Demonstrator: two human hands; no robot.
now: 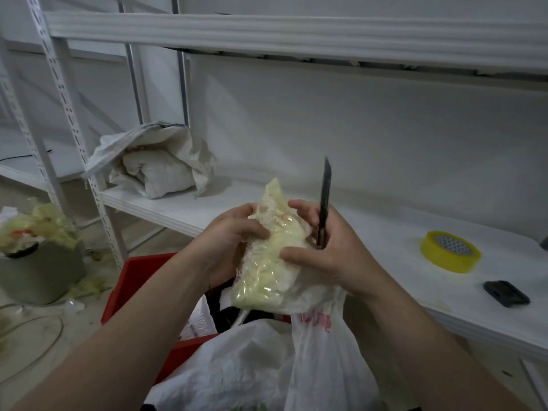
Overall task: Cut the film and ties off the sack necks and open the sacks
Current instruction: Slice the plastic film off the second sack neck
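Observation:
Both my hands hold the neck of a white sack (314, 345), which is wrapped thickly in yellowish clear film (278, 250). My left hand (234, 238) grips the film wrap from the left, fingers curled over it. My right hand (329, 247) holds the wrap from the right, thumb on its front. A black utility knife (324, 200) is wedged in that same hand, blade pointing up. The sack body hangs down over a red crate (133, 280).
A white shelf (385, 232) runs behind, carrying a crumpled white woven sack (154, 161), a yellow tape roll (450, 252) and a small black object (505, 293). A grey bin (41, 271) stuffed with film scraps stands on the floor at left. Another shelf board lies overhead.

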